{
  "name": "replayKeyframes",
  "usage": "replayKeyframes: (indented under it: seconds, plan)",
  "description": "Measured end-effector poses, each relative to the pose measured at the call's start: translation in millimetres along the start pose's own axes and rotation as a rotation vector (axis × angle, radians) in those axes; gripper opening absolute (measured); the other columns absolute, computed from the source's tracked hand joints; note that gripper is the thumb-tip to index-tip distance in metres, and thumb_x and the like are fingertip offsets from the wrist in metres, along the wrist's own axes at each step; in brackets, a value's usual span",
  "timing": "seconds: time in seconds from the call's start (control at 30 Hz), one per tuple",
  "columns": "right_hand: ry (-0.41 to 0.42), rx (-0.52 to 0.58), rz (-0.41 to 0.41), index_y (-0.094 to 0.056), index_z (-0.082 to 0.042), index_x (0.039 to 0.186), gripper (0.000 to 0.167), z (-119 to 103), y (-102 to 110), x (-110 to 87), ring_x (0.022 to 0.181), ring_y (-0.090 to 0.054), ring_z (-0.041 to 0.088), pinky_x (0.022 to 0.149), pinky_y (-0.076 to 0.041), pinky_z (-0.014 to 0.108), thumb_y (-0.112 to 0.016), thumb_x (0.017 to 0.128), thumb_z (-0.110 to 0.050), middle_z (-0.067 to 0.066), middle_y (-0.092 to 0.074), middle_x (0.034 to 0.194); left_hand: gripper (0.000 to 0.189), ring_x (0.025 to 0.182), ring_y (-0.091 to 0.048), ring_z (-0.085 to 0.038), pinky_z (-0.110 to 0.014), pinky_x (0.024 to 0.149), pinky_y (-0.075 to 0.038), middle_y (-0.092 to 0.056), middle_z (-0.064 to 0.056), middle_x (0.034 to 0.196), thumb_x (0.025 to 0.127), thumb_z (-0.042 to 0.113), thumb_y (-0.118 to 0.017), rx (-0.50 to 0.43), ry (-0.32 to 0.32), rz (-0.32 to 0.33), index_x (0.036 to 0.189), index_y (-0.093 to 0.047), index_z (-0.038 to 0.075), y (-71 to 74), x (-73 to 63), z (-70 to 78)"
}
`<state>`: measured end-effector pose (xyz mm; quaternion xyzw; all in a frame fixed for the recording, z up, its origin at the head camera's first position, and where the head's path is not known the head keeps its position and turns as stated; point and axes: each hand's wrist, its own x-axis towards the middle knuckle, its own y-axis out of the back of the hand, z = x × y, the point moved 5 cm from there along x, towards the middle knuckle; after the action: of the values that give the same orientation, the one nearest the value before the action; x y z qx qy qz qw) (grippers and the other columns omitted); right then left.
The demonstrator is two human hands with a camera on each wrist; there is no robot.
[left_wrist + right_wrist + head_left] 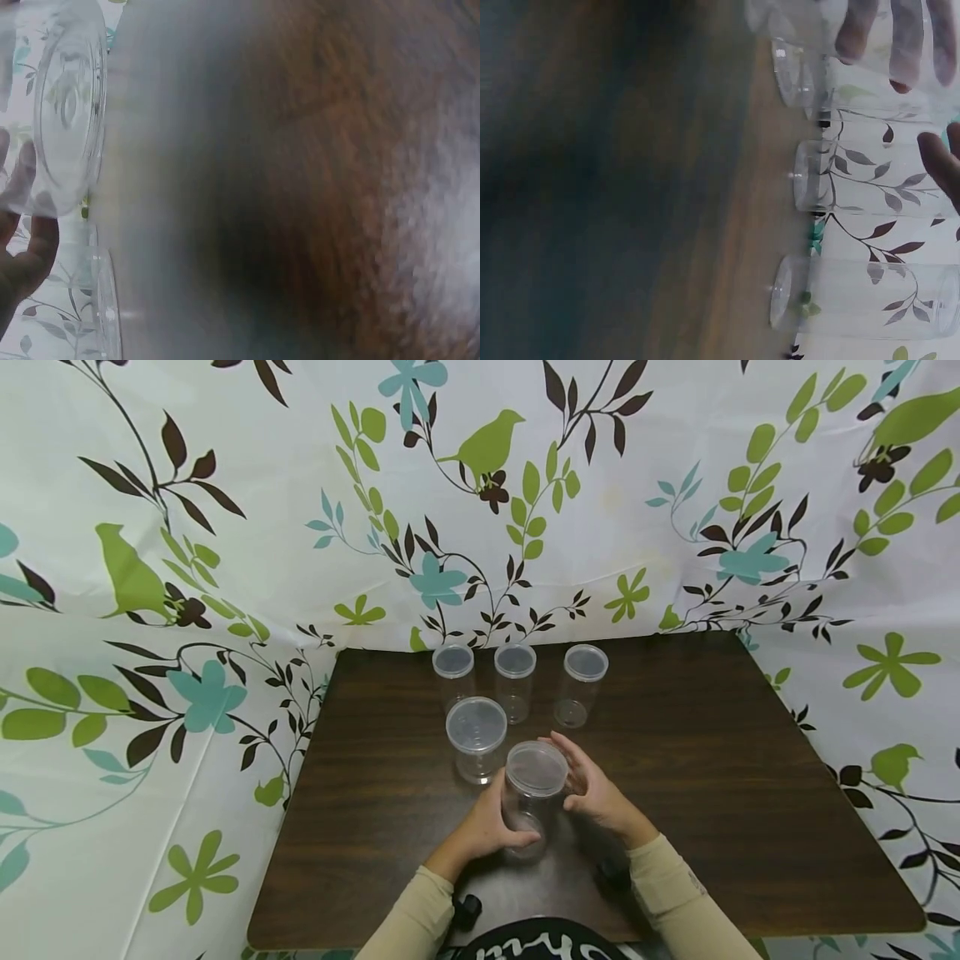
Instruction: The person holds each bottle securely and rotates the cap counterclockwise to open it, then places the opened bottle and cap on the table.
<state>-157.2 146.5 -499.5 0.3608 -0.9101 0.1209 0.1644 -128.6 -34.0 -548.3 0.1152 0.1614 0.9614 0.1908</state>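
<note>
A clear plastic jar (536, 768) with a translucent lid is in front of the person, near the middle of the table. The left hand (487, 822) grips its left side low down, thumb across the near side. Beside the jar's right side is the right hand (596, 789), its fingers near the lid and its thumb standing apart. In the left wrist view the round base of the jar (71, 112) shows; I cannot tell whether it touches the table. A second lidded jar (477, 727) stands just beyond the left hand.
Three slimmer lidded jars, left (453, 662), middle (515, 662) and right (586, 662), stand in a row along the back of the dark wooden table (712, 793). A patterned cloth (262, 485) hangs behind and beside it.
</note>
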Motion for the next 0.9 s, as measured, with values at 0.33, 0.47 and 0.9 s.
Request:
replayKeyframes:
  seconds: [0.33, 0.47, 0.9]
  plan:
    - [-0.092, -0.202, 0.105, -0.020, 0.007, 0.156, 0.098, -13, -10, -11.8, 0.143, -0.036, 0.004, 0.112, -0.033, 0.020, -0.073, 0.091, -0.045, 0.036, -0.028, 0.155, 0.104, 0.131, -0.051, -0.020, -0.042, 0.112, -0.039, -0.053, -0.008, 0.142, 0.067, 0.023, -0.096, 0.050, 0.026, 0.047, 0.150, -0.034, 0.005, 0.1, 2.5, -5.1]
    - [-0.120, -0.266, 0.116, -0.025, -0.001, 0.157, 0.100, -10, -10, -9.1, 0.138, -0.042, 0.009, 0.110, -0.034, 0.021, -0.076, 0.086, -0.050, 0.026, -0.039, 0.153, 0.105, 0.128, -0.053, -0.019, -0.039, 0.110, -0.041, -0.055, -0.006, 0.139, 0.066, 0.022, -0.096, 0.050, 0.011, 0.000, 0.150, -0.035, 0.007, -3.1, 3.7, -2.0]
    - [-0.090, -0.225, -0.017, -0.038, 0.001, 0.151, 0.082, -9, -4, -1.0, 0.132, -0.051, 0.019, 0.109, -0.038, 0.026, -0.081, 0.088, -0.029, 0.022, -0.048, 0.148, 0.124, 0.140, -0.042, -0.020, -0.038, 0.116, -0.033, -0.042, -0.008, 0.155, 0.069, 0.024, -0.095, 0.058, -0.093, -0.139, 0.162, -0.014, 0.015, -11.1, -1.3, 8.4]
